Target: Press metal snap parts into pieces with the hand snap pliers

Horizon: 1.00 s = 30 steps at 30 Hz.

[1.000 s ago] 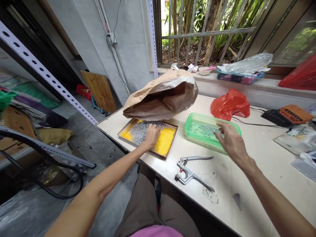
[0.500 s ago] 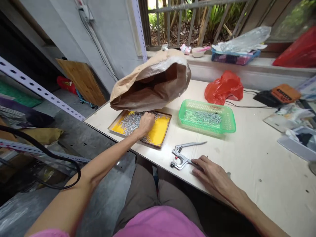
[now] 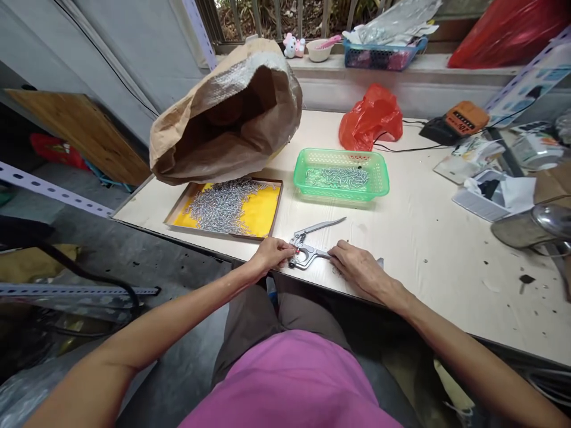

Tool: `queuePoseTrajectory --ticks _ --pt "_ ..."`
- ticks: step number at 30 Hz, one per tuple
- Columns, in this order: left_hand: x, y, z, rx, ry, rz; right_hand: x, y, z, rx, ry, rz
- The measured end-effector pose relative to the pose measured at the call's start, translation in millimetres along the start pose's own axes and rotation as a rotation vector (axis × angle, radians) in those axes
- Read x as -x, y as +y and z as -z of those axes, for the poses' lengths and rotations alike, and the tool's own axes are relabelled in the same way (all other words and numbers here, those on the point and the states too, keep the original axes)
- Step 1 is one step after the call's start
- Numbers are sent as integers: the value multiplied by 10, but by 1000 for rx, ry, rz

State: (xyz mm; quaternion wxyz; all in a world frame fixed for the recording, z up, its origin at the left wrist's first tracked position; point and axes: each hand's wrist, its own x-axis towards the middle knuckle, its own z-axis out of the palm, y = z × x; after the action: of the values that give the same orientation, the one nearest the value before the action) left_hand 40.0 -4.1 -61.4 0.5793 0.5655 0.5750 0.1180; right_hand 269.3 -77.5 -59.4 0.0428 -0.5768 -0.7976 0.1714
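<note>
Silver snap-fastener pliers (image 3: 307, 254) lie on the table near its front edge, their jaws toward the left and the upper handle raised apart. My right hand (image 3: 357, 267) is closed around the lower handle. At the jaw end, my left hand (image 3: 273, 252) is pinched next to the red tip; whatever sits between the fingertips is too small to make out. Just behind the left hand, a shallow tray (image 3: 279, 205) lined with yellow holds a heap of small silver metal pieces (image 3: 220, 205). Similar pieces lie in a green plastic basket (image 3: 379, 185) farther back.
A large brown paper sack (image 3: 214, 163) gapes open over the tray's back edge. Behind the basket is a red plastic bag (image 3: 368, 122). A black-and-orange charger (image 3: 464, 122), a grey box (image 3: 479, 196) and a metal cup (image 3: 526, 226) stand at the right.
My left hand has left the heap in the tray and come right and toward me to the pliers' jaws. My right hand stays on the handle. The camera view has shifted.
</note>
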Motion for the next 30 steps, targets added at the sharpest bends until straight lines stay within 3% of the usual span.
queuePoseTrajectory --ticks 4,13,19,24,30 --pt "-11 32 7 -61 11 54 -4 -33 39 18 -35 -20" --pt "-114 202 68 -319 -155 139 0 -26 9 -6 -26 -17" --pt "-108 259 55 -282 -152 225 9 8 21 14 -36 -9" --pt "-80 237 48 -237 -152 202 -184 247 126 120 51 60" --pt "-72 241 41 -255 -152 178 -417 368 190 201 -19 65"
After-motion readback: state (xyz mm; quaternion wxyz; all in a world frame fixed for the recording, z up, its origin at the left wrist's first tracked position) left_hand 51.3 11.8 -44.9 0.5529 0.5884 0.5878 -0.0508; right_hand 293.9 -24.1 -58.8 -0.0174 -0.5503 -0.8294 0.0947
